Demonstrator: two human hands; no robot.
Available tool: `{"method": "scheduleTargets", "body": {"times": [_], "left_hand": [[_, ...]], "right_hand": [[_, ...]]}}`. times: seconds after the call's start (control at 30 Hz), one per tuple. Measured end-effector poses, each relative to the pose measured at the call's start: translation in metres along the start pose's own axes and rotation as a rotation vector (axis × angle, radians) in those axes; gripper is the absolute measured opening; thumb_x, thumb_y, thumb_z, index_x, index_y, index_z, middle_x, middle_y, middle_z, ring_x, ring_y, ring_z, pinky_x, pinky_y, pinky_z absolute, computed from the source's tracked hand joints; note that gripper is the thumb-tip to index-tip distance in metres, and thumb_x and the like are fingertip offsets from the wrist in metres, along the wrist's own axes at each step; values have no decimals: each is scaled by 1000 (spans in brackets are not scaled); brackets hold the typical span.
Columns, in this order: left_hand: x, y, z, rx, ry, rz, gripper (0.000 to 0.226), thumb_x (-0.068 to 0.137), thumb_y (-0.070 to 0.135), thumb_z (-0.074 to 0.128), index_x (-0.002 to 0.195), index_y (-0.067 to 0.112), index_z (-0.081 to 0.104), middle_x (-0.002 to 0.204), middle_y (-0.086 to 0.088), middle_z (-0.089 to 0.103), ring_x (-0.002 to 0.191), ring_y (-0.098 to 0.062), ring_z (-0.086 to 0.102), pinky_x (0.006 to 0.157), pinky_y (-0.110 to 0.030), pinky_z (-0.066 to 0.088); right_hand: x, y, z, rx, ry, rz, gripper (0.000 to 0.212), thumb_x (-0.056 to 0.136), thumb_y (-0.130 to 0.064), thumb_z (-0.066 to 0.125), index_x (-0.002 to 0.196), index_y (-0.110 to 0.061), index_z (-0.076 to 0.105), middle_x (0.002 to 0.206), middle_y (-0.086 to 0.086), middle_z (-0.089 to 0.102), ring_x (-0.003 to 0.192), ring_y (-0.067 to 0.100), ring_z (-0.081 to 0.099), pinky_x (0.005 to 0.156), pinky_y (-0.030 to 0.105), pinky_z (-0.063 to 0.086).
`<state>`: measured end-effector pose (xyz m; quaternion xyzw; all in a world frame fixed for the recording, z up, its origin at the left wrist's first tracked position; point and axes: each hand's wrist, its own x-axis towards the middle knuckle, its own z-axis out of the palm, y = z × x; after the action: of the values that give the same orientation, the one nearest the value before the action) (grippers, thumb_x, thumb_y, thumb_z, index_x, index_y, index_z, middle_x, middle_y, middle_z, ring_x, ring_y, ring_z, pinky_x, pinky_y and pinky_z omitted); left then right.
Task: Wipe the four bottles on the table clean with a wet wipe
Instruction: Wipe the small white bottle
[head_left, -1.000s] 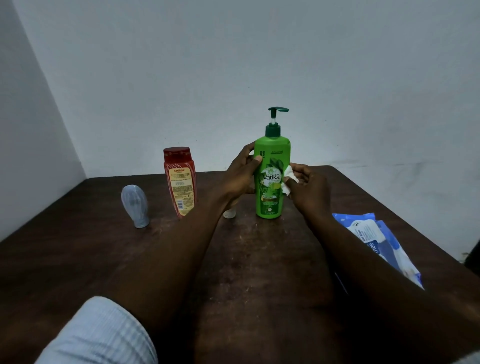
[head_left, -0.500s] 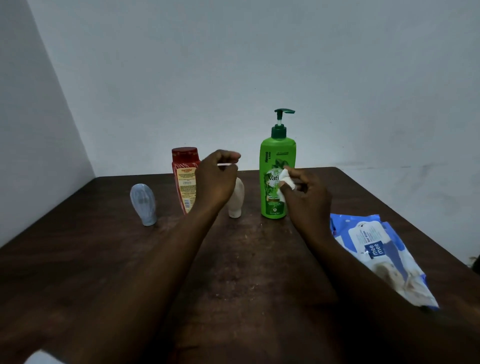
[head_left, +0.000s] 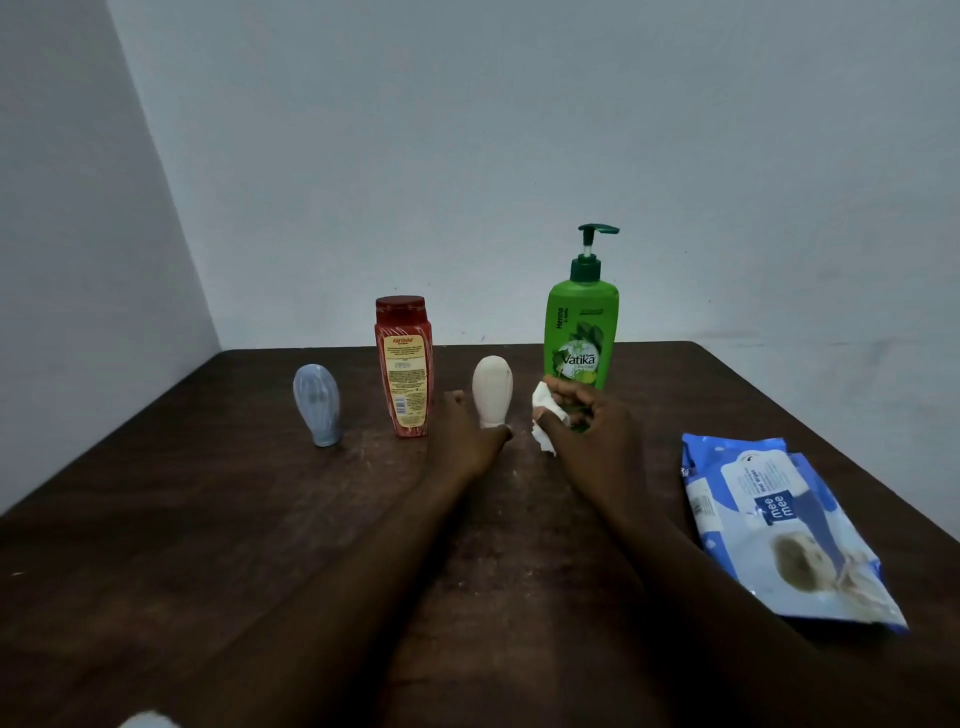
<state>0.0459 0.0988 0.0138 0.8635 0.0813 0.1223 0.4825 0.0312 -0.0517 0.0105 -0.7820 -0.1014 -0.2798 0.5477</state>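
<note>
Four bottles stand in a row at the far side of the table: a pale blue bottle (head_left: 317, 402) on its cap, a red bottle (head_left: 404, 369), a cream bottle (head_left: 492, 387) on its cap, and a tall green pump bottle (head_left: 581, 332). My left hand (head_left: 465, 434) is at the foot of the cream bottle, with its thumb across the cap and its fingers curled at the bottle's left. My right hand (head_left: 587, 426) pinches a crumpled white wet wipe (head_left: 543, 410) in front of the green bottle's base, hiding that base.
A blue and white pack of wet wipes (head_left: 774, 525) lies flat near the right edge of the dark wooden table (head_left: 208, 519). White walls close off the far side and the left.
My left hand let go of the green bottle, rose, then dropped to the foot of the cream bottle. My right hand with the wipe sank from the green bottle's label to its base.
</note>
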Motion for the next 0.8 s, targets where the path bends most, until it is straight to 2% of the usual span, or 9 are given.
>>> {"method": "scheduleTargets", "body": {"times": [0.1, 0.27, 0.4, 0.53, 0.6, 0.67, 0.73, 0.8], "left_hand": [[11, -2, 7, 1, 21, 1, 78, 79, 24, 83, 141, 11, 39, 143, -11, 49, 128, -27, 51, 101, -37, 48], [16, -4, 15, -20, 14, 20, 61, 83, 20, 79, 134, 11, 46, 138, -10, 55, 125, -26, 54, 95, -35, 49], [11, -3, 12, -31, 5, 37, 54, 88, 17, 74, 135, 10, 50, 138, -11, 58, 125, -27, 56, 97, -35, 49], [-5, -2, -3, -113, -58, 37, 49, 87, 22, 75, 131, 12, 56, 129, -6, 62, 113, -19, 59, 92, -30, 51], [-18, 0, -13, -193, -105, 16, 43, 86, 25, 76, 124, 15, 61, 119, -2, 67, 104, -15, 64, 92, -36, 56], [-34, 3, -25, -302, -145, 17, 39, 85, 24, 76, 121, 15, 64, 105, 2, 71, 92, -10, 69, 86, -32, 59], [-53, 5, -36, -411, -158, 9, 33, 85, 22, 77, 115, 20, 66, 96, 7, 72, 84, -4, 71, 78, -23, 60], [-69, 3, -43, -485, -140, -11, 33, 81, 24, 81, 109, 25, 65, 97, 5, 74, 85, -6, 73, 74, -21, 59]], "right_hand": [[-3, -1, -1, -7, -26, 0, 36, 83, -19, 77, 117, -28, 72, 105, -16, 72, 92, -8, 66, 81, 15, 54], [-6, 3, -7, -35, -25, 4, 31, 84, -25, 77, 114, -33, 72, 99, -20, 70, 90, -17, 62, 74, 0, 44], [-6, 5, -11, -85, -39, 7, 30, 88, -26, 73, 117, -32, 71, 98, -23, 64, 86, -27, 54, 71, -3, 41], [-8, 6, -14, -80, -12, -12, 30, 87, -25, 75, 116, -31, 71, 98, -24, 62, 89, -22, 57, 71, -1, 43], [-9, 3, -16, -50, 0, -13, 29, 86, -24, 76, 114, -31, 72, 101, -21, 67, 91, -16, 61, 75, 4, 48], [-10, -3, -17, -28, 12, -27, 28, 85, -24, 76, 112, -31, 73, 104, -16, 70, 93, -10, 64, 77, 9, 51], [-13, -14, -18, 12, 32, -60, 26, 85, -20, 77, 110, -27, 75, 102, -17, 71, 94, -13, 62, 75, 3, 46], [-18, -26, -19, 27, 40, -125, 25, 84, -17, 78, 107, -25, 75, 99, -20, 70, 92, -14, 63, 72, 1, 45]]}}
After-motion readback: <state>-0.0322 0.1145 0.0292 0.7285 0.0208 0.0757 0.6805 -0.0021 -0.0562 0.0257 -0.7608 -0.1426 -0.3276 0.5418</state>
